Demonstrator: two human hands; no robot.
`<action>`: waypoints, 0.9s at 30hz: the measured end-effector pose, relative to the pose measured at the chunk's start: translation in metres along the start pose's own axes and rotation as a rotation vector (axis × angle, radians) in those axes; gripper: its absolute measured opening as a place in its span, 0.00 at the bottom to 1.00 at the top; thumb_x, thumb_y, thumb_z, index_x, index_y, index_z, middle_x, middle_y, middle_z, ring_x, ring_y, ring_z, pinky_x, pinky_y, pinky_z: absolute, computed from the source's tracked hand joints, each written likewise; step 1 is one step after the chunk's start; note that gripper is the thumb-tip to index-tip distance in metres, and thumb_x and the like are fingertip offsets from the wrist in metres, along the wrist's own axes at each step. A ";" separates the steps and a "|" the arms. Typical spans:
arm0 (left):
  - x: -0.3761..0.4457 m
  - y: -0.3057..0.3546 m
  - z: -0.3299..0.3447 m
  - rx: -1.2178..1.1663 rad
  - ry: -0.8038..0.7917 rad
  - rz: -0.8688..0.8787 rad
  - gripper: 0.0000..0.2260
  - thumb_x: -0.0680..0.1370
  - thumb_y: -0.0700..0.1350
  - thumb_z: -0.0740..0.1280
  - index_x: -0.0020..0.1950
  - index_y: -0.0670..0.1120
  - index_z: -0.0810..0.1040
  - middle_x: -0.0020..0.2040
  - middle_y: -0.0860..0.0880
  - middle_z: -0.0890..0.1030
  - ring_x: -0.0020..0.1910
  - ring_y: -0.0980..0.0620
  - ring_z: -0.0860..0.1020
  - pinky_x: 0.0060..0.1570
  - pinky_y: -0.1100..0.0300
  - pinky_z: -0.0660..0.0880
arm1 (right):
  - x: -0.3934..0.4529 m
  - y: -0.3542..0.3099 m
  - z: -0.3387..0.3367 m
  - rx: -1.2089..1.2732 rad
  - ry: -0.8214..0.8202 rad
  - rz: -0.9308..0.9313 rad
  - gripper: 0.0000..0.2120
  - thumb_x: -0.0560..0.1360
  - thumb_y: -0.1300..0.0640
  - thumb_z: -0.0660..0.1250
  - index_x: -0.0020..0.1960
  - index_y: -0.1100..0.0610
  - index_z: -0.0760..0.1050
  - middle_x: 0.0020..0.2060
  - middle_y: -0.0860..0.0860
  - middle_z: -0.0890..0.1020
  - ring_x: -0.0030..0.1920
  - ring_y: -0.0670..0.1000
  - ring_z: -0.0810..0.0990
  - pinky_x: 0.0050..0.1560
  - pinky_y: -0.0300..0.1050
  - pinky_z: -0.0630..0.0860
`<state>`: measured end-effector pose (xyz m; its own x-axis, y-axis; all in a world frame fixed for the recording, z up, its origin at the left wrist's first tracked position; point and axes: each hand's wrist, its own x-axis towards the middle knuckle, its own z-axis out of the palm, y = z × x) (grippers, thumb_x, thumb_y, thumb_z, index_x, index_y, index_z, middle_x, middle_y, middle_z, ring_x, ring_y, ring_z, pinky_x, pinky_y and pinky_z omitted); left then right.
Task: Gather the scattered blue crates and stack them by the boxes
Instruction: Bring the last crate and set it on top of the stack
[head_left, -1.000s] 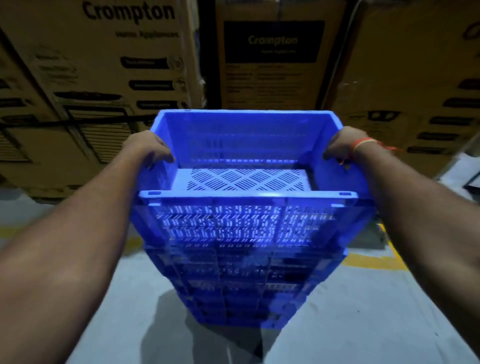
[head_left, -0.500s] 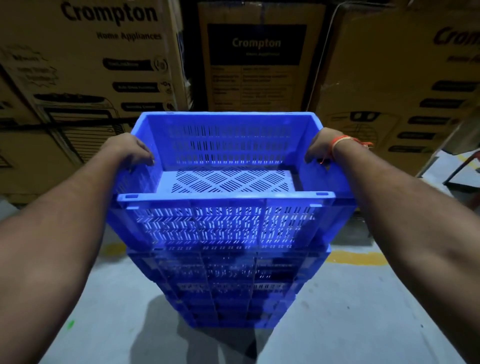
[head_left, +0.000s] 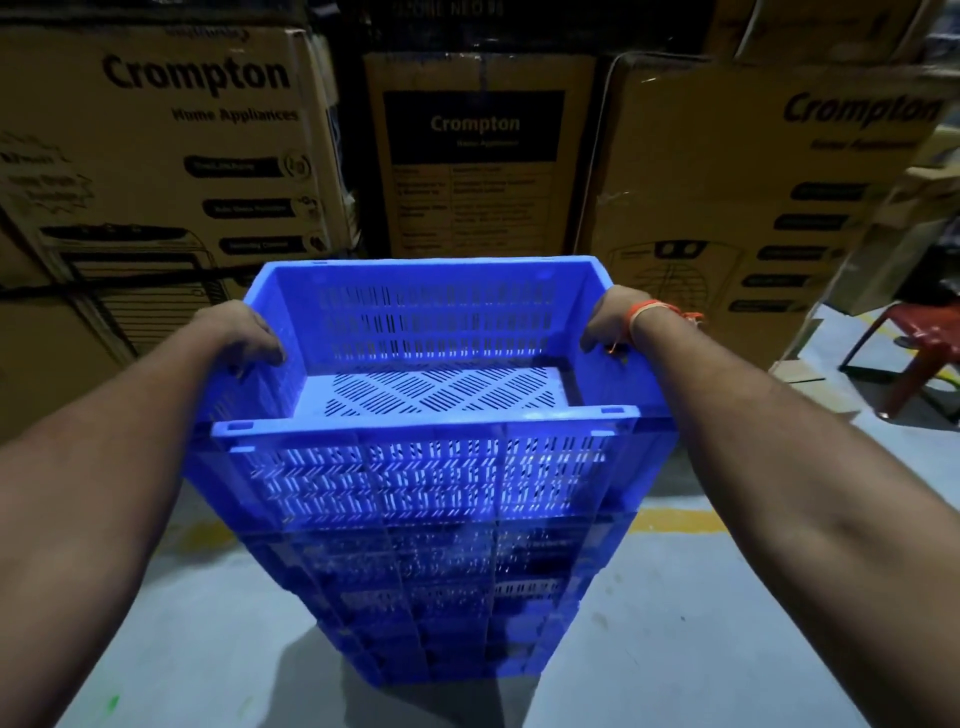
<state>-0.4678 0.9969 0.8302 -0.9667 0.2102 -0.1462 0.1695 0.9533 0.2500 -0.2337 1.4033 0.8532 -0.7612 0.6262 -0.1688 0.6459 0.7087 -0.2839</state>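
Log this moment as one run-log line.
stage: stacking | left hand: grips top crate left rim | right hand: grips right rim | stack: on floor before boxes

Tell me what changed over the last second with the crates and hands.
The stack of blue crates and the cardboard boxes behind it have drifted left and lower in view, bringing a red chair into sight at the right. That looks like the head turning, not the crates moving. Unchanged: left hand and right hand grip the top crate by its side rims.
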 end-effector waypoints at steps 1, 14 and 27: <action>-0.002 0.000 0.000 -0.005 0.010 0.002 0.04 0.68 0.45 0.77 0.41 0.47 0.88 0.33 0.44 0.85 0.27 0.47 0.78 0.38 0.58 0.79 | -0.002 -0.001 0.000 -0.003 -0.003 0.000 0.15 0.59 0.53 0.79 0.42 0.59 0.84 0.35 0.53 0.85 0.35 0.53 0.84 0.41 0.45 0.83; 0.014 0.013 -0.001 -0.013 0.007 0.007 0.12 0.63 0.55 0.77 0.41 0.51 0.87 0.37 0.48 0.85 0.39 0.47 0.82 0.45 0.58 0.78 | -0.017 0.015 0.008 0.032 0.084 -0.020 0.08 0.64 0.60 0.76 0.43 0.56 0.85 0.39 0.54 0.86 0.43 0.54 0.85 0.50 0.50 0.83; -0.001 0.023 0.003 -0.071 0.028 -0.069 0.12 0.63 0.55 0.77 0.42 0.51 0.86 0.38 0.46 0.84 0.43 0.45 0.83 0.44 0.58 0.78 | 0.005 0.007 0.003 -0.106 0.103 0.003 0.08 0.62 0.57 0.77 0.41 0.54 0.85 0.39 0.53 0.85 0.40 0.54 0.83 0.47 0.47 0.82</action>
<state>-0.4625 1.0192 0.8333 -0.9807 0.1377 -0.1385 0.0896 0.9474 0.3073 -0.2329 1.4102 0.8477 -0.7530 0.6542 -0.0702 0.6545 0.7339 -0.1815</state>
